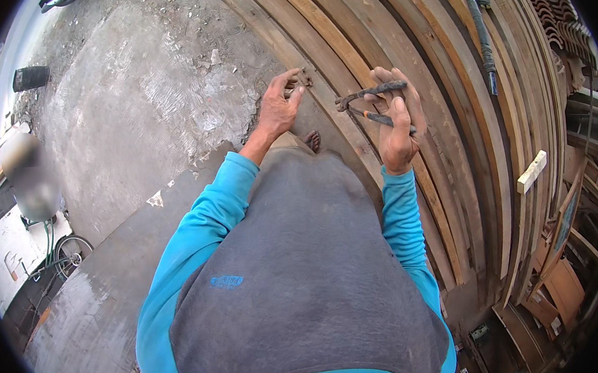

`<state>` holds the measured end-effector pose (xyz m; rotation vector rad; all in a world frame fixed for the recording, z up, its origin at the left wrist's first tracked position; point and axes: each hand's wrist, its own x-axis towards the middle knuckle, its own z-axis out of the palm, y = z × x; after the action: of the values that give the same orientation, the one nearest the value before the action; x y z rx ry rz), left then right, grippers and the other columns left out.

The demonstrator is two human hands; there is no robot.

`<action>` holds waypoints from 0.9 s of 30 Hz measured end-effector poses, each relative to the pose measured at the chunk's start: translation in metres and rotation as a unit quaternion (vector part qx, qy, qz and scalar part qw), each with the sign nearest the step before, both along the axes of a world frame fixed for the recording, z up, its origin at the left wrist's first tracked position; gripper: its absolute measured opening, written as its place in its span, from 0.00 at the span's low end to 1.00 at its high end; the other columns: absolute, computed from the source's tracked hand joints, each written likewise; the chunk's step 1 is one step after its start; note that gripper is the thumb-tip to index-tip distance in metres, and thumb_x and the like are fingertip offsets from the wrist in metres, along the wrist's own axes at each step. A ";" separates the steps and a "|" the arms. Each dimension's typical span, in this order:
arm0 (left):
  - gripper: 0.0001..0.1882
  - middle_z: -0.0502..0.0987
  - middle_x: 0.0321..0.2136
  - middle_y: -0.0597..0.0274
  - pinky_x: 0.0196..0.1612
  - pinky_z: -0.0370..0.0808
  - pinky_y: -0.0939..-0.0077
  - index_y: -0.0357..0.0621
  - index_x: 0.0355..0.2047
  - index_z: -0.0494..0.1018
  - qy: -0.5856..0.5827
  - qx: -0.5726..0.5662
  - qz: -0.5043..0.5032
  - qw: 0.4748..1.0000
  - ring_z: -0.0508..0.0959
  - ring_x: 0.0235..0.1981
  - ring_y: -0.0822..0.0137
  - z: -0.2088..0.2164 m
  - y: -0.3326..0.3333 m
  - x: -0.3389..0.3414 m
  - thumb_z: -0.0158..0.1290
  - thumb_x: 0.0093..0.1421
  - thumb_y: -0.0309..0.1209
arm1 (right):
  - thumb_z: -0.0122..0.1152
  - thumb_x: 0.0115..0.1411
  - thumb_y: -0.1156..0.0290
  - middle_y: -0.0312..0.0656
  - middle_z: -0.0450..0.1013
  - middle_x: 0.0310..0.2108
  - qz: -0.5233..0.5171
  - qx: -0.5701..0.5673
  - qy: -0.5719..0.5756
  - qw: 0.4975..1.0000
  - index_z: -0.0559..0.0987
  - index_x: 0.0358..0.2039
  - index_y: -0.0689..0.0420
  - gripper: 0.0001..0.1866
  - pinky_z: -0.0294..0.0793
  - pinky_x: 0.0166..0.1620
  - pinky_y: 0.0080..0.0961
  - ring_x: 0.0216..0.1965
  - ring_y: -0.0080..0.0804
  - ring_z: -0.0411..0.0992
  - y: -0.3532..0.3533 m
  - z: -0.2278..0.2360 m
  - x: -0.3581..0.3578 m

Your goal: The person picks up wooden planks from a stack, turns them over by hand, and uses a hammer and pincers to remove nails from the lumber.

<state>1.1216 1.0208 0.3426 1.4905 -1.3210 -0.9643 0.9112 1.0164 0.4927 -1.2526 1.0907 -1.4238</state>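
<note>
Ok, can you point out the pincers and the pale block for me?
Pincers (384,88): head view, on the upper dark handle.
Pale block (532,172): head view, on the middle of its upper face.

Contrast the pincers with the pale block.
The pincers are dark; the block is pale. The pincers have two spread handles; the block is one straight piece. The right hand holds the pincers; the block lies on the planks. Both are far shorter than the planks.

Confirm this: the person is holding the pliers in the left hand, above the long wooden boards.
Not quite: the head view shows the pliers in the person's right hand, above the long wooden boards.
</note>
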 end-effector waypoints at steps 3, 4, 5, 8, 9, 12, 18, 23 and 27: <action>0.25 0.75 0.44 0.54 0.50 0.76 0.62 0.53 0.58 0.74 -0.287 -0.097 -0.123 0.945 0.75 0.47 0.54 0.001 -0.004 0.010 0.60 0.59 0.27 | 0.40 0.70 0.70 0.55 0.73 0.55 0.020 -0.015 -0.001 1.000 0.67 0.62 0.68 0.24 0.81 0.50 0.34 0.58 0.43 0.73 -0.023 -0.006 0.024; 0.25 0.75 0.44 0.54 0.50 0.76 0.62 0.53 0.58 0.74 -0.287 -0.095 -0.115 0.946 0.75 0.47 0.54 0.000 -0.006 0.015 0.60 0.59 0.27 | 0.40 0.70 0.70 0.55 0.73 0.55 0.026 -0.016 0.009 0.999 0.67 0.62 0.68 0.24 0.81 0.50 0.35 0.58 0.43 0.73 -0.028 -0.008 0.028; 0.21 0.75 0.44 0.55 0.50 0.75 0.61 0.52 0.54 0.76 -0.273 -0.113 -0.128 0.947 0.75 0.47 0.53 -0.003 -0.008 0.021 0.61 0.58 0.28 | 0.40 0.70 0.71 0.55 0.73 0.55 0.032 -0.019 0.019 0.999 0.67 0.62 0.68 0.24 0.81 0.51 0.35 0.58 0.44 0.73 -0.031 -0.008 0.032; 0.14 0.75 0.44 0.57 0.51 0.74 0.60 0.49 0.44 0.79 -0.240 -0.146 -0.152 0.948 0.74 0.48 0.53 -0.006 -0.006 0.034 0.63 0.57 0.31 | 0.40 0.69 0.69 0.55 0.72 0.56 0.047 -0.004 0.044 0.998 0.69 0.61 0.66 0.24 0.83 0.51 0.38 0.58 0.46 0.73 -0.038 -0.009 0.041; 0.12 0.76 0.44 0.58 0.50 0.74 0.60 0.47 0.41 0.79 -0.215 -0.124 -0.140 0.958 0.74 0.48 0.53 -0.007 -0.002 0.038 0.63 0.57 0.31 | 0.40 0.69 0.69 0.55 0.72 0.56 0.052 -0.003 0.047 0.998 0.69 0.61 0.66 0.24 0.83 0.51 0.38 0.58 0.46 0.73 -0.039 -0.011 0.043; 0.09 0.77 0.44 0.57 0.50 0.74 0.60 0.45 0.37 0.78 -0.189 -0.090 -0.114 0.971 0.75 0.48 0.52 -0.002 0.004 0.043 0.63 0.57 0.32 | 0.40 0.69 0.71 0.56 0.72 0.56 0.068 -0.014 0.036 0.997 0.67 0.62 0.68 0.24 0.80 0.52 0.36 0.58 0.44 0.73 -0.043 -0.020 0.049; 0.08 0.78 0.43 0.55 0.49 0.75 0.59 0.44 0.37 0.78 -0.146 -0.063 -0.048 0.986 0.76 0.48 0.51 -0.008 0.003 0.047 0.61 0.59 0.31 | 0.40 0.68 0.72 0.55 0.71 0.57 0.084 -0.020 0.021 0.996 0.67 0.63 0.69 0.25 0.79 0.53 0.36 0.59 0.43 0.71 -0.048 -0.028 0.057; 0.08 0.79 0.41 0.55 0.47 0.76 0.62 0.42 0.38 0.78 -0.138 -0.058 -0.026 0.988 0.78 0.45 0.52 -0.010 0.003 0.060 0.61 0.59 0.29 | 0.39 0.69 0.71 0.53 0.71 0.57 0.102 -0.028 0.024 0.994 0.66 0.63 0.68 0.25 0.79 0.52 0.34 0.56 0.40 0.72 -0.054 -0.029 0.065; 0.13 0.78 0.43 0.52 0.47 0.77 0.66 0.41 0.46 0.76 -0.056 -0.057 0.015 0.997 0.79 0.46 0.54 0.028 -0.007 0.048 0.60 0.61 0.30 | 0.40 0.74 0.59 0.48 0.76 0.50 0.115 -0.004 0.114 0.987 0.70 0.61 0.66 0.26 0.74 0.52 0.32 0.48 0.34 0.74 -0.051 -0.026 0.071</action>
<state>1.1698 1.0133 0.3710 1.4902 -1.4059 -0.7828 0.9822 0.9658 0.4672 -1.5232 1.0513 -1.1317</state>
